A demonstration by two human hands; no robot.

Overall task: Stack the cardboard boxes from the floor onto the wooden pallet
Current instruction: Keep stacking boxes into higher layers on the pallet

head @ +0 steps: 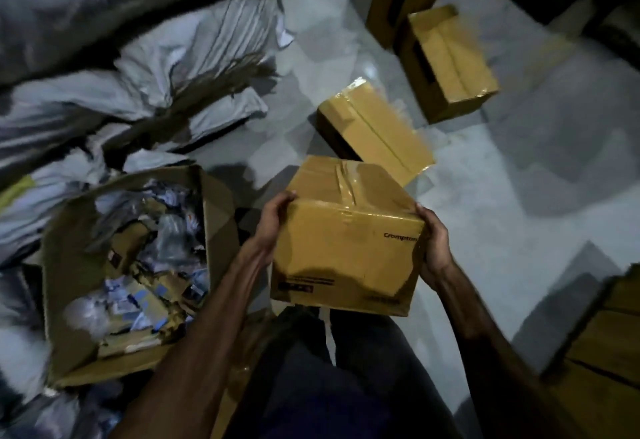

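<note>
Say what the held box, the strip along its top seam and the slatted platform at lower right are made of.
Held box: matte tan cardboard, folded edges, printed side. Seam strip: clear glossy plastic tape, likely, since it glints. Platform: seemingly bare wood, brown boards with dark gaps; too dim for grain.

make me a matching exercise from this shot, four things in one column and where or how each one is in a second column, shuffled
Things:
1. Crompton box
2. big open carton
3. wooden pallet
4. taped box

Place or state:
A. lower right corner of the view, nothing seen on it
B. lying sealed on the floor just beyond the held one
C. held off the floor between the left hand and the right hand
D. on the left, flaps open, full of crumpled scraps

Pairs: 1-C, 2-D, 3-A, 4-B
</note>
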